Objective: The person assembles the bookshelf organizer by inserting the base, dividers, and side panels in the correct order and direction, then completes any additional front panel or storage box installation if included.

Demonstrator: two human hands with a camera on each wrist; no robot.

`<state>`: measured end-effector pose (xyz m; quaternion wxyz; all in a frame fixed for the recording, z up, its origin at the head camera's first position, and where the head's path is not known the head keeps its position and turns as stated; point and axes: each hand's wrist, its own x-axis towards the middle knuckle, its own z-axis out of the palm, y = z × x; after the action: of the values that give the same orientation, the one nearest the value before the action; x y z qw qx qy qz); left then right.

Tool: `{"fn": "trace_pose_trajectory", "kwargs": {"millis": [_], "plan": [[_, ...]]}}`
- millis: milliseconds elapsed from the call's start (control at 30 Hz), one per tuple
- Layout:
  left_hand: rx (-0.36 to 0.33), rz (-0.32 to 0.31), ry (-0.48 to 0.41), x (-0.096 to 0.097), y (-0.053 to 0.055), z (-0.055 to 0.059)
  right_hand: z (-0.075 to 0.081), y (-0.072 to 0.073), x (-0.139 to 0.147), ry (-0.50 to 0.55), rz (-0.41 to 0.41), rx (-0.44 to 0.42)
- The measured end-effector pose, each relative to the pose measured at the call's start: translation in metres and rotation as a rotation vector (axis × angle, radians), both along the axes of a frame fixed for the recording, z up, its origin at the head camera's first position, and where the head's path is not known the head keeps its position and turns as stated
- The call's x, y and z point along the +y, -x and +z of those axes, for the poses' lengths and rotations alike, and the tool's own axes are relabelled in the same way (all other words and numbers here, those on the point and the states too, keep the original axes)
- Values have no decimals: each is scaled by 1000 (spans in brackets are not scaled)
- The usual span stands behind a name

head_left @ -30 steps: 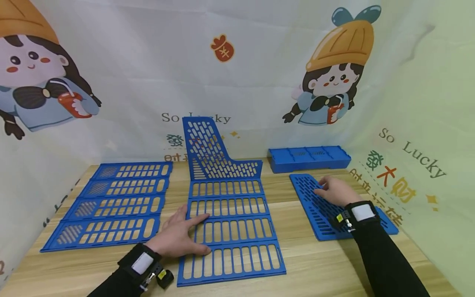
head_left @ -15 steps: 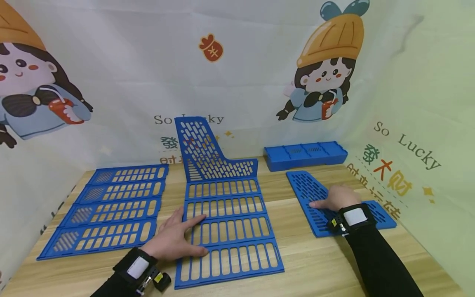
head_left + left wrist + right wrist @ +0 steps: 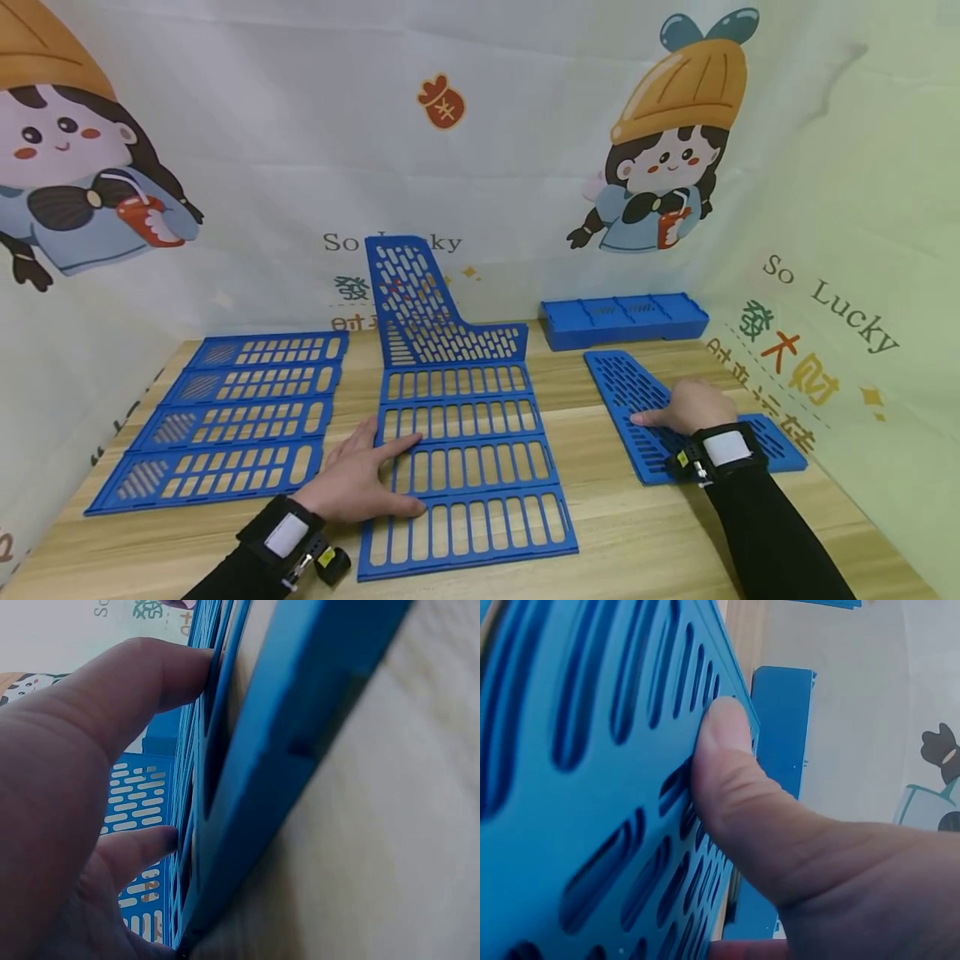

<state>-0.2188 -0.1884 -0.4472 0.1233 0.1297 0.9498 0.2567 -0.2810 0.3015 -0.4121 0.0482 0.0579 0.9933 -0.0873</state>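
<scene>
My left hand [image 3: 360, 479], fingers spread, rests on the left edge of the blue slotted linked panels [image 3: 468, 467] lying flat. Its thumb [image 3: 150, 671] and index finger touch the slotted bars. From the far end of these panels rises an upright L-shaped side panel [image 3: 420, 308] with small holes. At the right, my right hand [image 3: 690, 406] grips a flat stack of blue L-shaped perforated side panels [image 3: 626, 387] at its inner notch. The thumb [image 3: 727, 750] presses on the top face; the other fingers curl over the notch edge and are mostly hidden.
Another set of blue linked panels [image 3: 232, 417] lies flat at the left. A long blue piece [image 3: 624, 321] lies at the back right, near the printed cloth [image 3: 525, 167] behind the wooden tabletop [image 3: 630, 533].
My right hand has come down from hovering over the L-shaped panels, and its thumb now lies on them. The left hand stays in place; the head view shifts slightly.
</scene>
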Motion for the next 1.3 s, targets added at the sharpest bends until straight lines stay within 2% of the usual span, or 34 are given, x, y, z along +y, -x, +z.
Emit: {"fn": "trace_pose_trajectory", "kwargs": {"millis": [267, 600, 767, 867, 1100, 1200, 1300], "plan": [[-9, 2, -5, 0, 1, -2, 0, -2, 5, -6, -28, 33], [-9, -2, -8, -1, 1, -1, -10, 4, 19, -38, -86, -33], [-11, -1, -3, 0, 1, -1, -3, 3, 19, -3, -91, -23], [-6, 3, -3, 0, 0, -1, 6, 1, 22, 66, -36, -30], [-9, 7, -31, -2, -2, -2, 31, -5, 18, 231, 149, -7], [-2, 6, -27, -2, -2, -1, 37, -5, 2, 271, 203, 61], [-6, 15, -18, -2, -2, -1, 41, 2, -21, 311, 234, 180]]}}
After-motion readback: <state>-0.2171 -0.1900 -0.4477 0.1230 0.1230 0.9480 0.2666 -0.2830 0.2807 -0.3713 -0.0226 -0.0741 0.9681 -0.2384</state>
